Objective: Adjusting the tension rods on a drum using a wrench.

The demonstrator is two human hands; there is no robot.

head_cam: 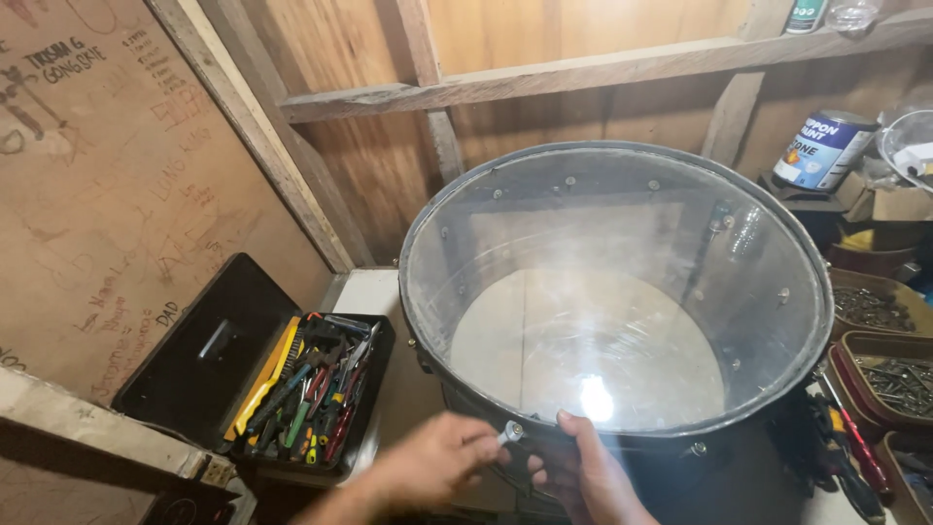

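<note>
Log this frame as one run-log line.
left hand: pinching small metal fitting | right hand: gripping drum rim | open toolbox left

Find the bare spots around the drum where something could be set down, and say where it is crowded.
Bare: the pale strip between drum and open toolbox. Crowded: right side, with screw trays and paint can; both hands occupy the near rim.

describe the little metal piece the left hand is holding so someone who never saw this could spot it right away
Start at the big drum with its clear plastic head, filling the middle of the bench. At its near rim two hands meet: the left hand pinches a small silvery cylindrical fitting against the hoop, beside the right hand. It is the only shiny loose part there; the other bolts sit fixed in the shell.
</note>
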